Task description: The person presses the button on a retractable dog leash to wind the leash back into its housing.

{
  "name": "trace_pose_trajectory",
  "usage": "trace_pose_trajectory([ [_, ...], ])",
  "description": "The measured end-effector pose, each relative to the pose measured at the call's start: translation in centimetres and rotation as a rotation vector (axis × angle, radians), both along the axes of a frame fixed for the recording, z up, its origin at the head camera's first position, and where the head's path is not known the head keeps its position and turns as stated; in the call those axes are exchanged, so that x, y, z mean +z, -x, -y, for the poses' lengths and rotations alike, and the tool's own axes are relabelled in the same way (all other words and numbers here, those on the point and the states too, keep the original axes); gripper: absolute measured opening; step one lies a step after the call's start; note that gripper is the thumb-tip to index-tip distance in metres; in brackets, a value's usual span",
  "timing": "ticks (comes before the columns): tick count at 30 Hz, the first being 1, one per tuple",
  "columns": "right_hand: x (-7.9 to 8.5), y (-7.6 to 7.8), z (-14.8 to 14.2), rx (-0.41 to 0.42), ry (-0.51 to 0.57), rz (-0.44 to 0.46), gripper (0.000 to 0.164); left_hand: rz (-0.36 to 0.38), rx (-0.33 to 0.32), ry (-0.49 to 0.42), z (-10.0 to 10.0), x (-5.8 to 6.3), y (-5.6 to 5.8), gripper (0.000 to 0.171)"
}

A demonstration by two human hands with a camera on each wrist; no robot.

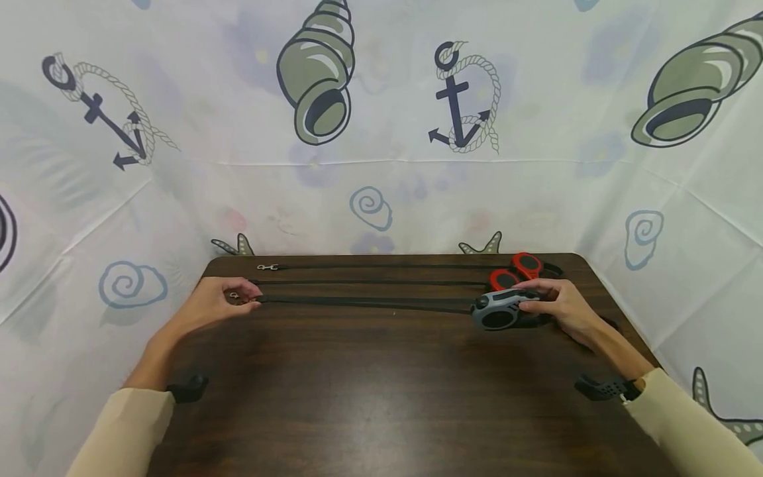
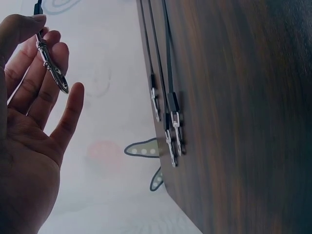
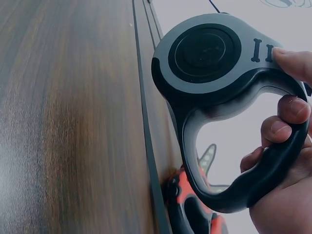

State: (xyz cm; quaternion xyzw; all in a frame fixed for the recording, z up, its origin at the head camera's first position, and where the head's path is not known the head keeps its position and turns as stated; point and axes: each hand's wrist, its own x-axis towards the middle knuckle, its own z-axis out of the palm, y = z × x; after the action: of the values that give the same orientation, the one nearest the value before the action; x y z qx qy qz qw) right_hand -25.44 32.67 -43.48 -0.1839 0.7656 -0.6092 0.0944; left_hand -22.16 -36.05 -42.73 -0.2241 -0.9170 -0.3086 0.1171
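Note:
My right hand (image 1: 563,308) grips a grey and black retractable dog leash (image 1: 497,306); in the right wrist view, fingers curl round its loop handle (image 3: 275,180) while the thumb presses the casing by the bone-shaped marks. At the left side, my left hand (image 1: 220,301) pinches a black strap end just above its metal snap hook (image 2: 51,68), which lies against the fingers. The strap (image 1: 357,303) stretches between both hands. Behind the grey casing are two red and black leash casings (image 1: 503,279), their cords running left across the table.
The brown wooden table (image 1: 369,391) ends at a white patterned cloth (image 1: 393,119) at the back and sides. Several metal snap hooks (image 2: 176,127) lie near the table's left edge in the left wrist view. One snap hook (image 1: 267,267) is at the far cord.

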Motion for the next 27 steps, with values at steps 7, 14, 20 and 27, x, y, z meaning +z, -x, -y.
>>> trace_pose_trajectory([
  [7, 0.0, 0.2, 0.7, 0.014, -0.018, -0.024, 0.034, 0.002, -0.018, 0.003, -0.4, -0.1, -0.1, 0.021],
  [14, 0.1, 0.3, 1.3, 0.04, -0.016, -0.041, 0.035, 0.004, -0.031, -0.002, -0.7, -0.1, -0.2, 0.022],
  [20, 0.1, 0.4, 1.8, 0.036, -0.037, -0.05, 0.036, -0.005, -0.034, 0.003, -1.2, 0.0, -0.3, 0.021],
  [27, -0.1, 0.5, 2.5, 0.045, -0.042, -0.083, 0.035, -0.024, -0.06, -0.011, -1.9, 0.0, -0.1, 0.022],
])
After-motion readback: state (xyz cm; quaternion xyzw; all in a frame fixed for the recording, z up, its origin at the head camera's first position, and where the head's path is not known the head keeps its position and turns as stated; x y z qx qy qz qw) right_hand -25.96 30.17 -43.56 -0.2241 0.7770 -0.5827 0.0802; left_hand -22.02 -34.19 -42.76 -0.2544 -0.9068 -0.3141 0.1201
